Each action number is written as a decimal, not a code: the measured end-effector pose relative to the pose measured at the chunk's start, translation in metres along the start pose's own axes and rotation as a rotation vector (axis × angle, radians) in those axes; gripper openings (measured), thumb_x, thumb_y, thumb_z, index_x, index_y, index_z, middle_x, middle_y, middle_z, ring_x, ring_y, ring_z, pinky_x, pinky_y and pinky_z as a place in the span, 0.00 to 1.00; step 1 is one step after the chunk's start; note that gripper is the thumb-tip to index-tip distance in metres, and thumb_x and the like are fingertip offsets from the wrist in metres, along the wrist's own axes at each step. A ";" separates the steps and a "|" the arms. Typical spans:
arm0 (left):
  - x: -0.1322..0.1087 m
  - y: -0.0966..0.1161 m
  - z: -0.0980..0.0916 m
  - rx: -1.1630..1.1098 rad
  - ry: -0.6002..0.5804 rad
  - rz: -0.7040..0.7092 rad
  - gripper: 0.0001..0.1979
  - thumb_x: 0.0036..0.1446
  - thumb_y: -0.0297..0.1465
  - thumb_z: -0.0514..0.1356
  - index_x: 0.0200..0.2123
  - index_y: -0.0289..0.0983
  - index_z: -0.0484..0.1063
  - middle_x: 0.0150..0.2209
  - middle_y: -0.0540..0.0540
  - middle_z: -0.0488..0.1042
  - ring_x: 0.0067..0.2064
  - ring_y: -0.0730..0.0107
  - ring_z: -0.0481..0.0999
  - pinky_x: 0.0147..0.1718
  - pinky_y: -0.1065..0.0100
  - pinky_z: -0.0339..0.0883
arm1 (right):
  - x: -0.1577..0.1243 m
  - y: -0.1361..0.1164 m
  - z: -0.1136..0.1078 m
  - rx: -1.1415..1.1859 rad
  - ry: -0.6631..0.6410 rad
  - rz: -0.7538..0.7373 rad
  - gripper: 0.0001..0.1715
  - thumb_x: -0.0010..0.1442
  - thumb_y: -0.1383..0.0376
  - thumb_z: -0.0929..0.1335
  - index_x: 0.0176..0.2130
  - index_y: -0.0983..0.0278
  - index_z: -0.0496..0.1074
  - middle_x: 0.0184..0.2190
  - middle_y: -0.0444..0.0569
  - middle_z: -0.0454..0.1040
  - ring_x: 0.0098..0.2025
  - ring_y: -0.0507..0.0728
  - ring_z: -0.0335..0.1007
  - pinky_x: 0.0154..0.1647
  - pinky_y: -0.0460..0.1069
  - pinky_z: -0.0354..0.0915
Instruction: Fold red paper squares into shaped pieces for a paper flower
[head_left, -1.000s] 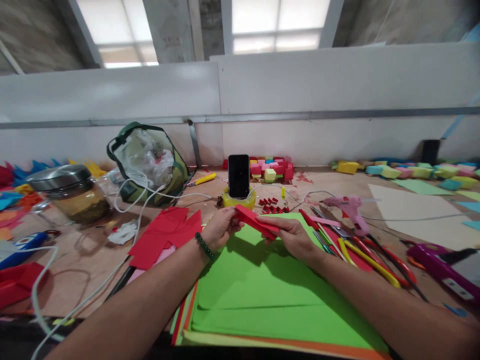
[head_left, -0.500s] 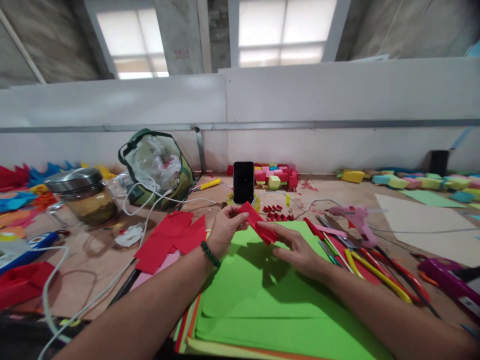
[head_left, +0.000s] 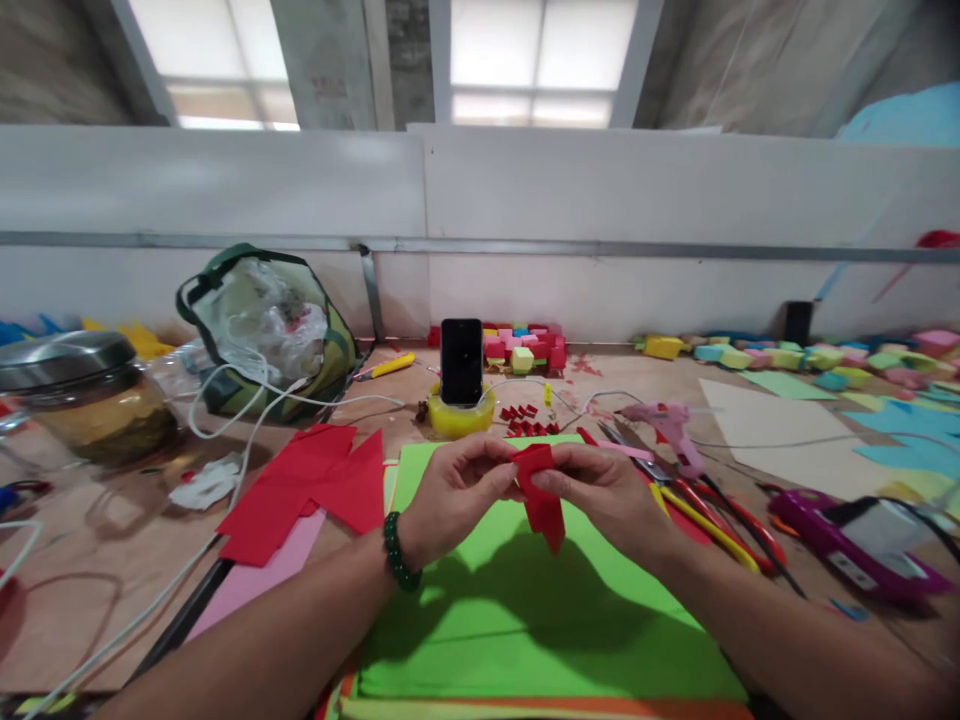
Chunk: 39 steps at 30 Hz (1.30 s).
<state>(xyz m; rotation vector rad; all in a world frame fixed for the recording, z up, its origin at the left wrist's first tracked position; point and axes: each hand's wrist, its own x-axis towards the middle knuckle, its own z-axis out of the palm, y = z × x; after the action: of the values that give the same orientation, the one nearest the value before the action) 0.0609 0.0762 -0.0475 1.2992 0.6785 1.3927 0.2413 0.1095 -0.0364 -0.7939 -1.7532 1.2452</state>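
Between my two hands is a folded piece of red paper, held over a stack of green sheets. My left hand pinches its upper left edge between thumb and fingers; a dark green bead bracelet circles that wrist. From the other side my right hand grips the paper, thumb lying across its front. The lower end of the paper hangs free and comes to a point. Several small folded red pieces sit just beyond my hands. To the left lie loose red paper sheets.
A phone stands upright in a yellow tape roll. A pink glue gun, scissors, pliers and a purple power strip are on the right. A glass jar, a camouflage bag and white cables occupy the left.
The red paper has turned from slanted to nearly upright and looks narrower. Both hands have come closer together, with my right fingers now pinching it. The camera view has shifted rightward.
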 end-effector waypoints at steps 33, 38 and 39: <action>-0.014 0.006 0.016 0.648 0.069 0.247 0.02 0.51 0.26 0.64 0.28 0.33 0.73 0.22 0.52 0.69 0.23 0.79 0.64 0.22 0.77 0.57 | -0.019 0.017 0.007 0.068 -0.100 -0.067 0.13 0.57 0.57 0.71 0.33 0.65 0.73 0.22 0.43 0.72 0.21 0.50 0.71 0.22 0.43 0.69; -0.015 0.006 0.018 0.677 0.109 0.270 0.07 0.53 0.27 0.63 0.24 0.34 0.70 0.21 0.52 0.68 0.24 0.79 0.64 0.22 0.77 0.57 | -0.018 0.016 0.006 0.081 -0.086 -0.072 0.13 0.54 0.58 0.73 0.32 0.66 0.74 0.21 0.44 0.73 0.21 0.49 0.71 0.21 0.43 0.69; -0.015 0.006 0.018 0.678 0.114 0.267 0.08 0.54 0.27 0.62 0.24 0.34 0.70 0.21 0.52 0.68 0.24 0.78 0.64 0.22 0.77 0.57 | -0.018 0.016 0.006 0.088 -0.081 -0.069 0.13 0.53 0.58 0.74 0.31 0.66 0.75 0.21 0.44 0.73 0.20 0.50 0.71 0.21 0.43 0.69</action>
<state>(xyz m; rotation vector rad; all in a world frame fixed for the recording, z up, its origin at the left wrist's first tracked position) 0.0737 0.0563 -0.0427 1.9018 1.1520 1.5182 0.2447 0.0962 -0.0572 -0.6359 -1.7622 1.3144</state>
